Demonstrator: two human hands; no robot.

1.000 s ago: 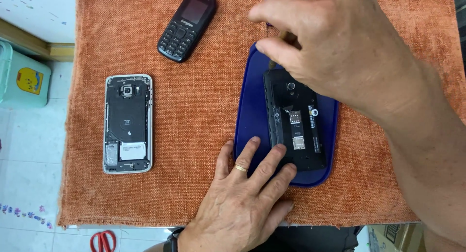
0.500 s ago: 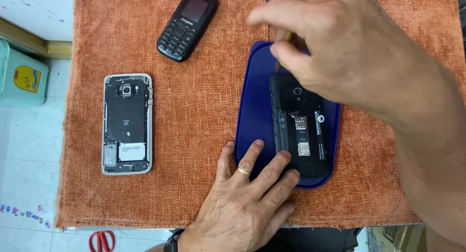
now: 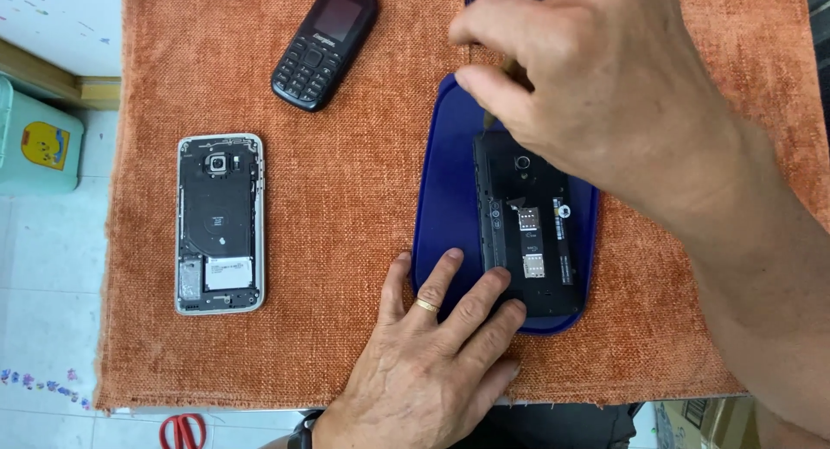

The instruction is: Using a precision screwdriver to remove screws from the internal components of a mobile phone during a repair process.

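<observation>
Here the blue tray (image 3: 445, 207) holds an opened phone (image 3: 527, 233), left hand (image 3: 432, 363) flat on it, grip wide.

Even, bright, diffuse light is covering the orange cloth (image 3: 363, 207), with only faint shadows sitting under the right hand (image 3: 596, 95). No glare is showing on the blue tray (image 3: 445, 216). Focus is holding sharp throughout; the right hand's fingertips are blurring slightly.

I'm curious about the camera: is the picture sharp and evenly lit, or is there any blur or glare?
Head view: soft, even light, faint shadows, no strong glare; the orange cloth and opened phone look crisp; the right hand is slightly soft.
</observation>
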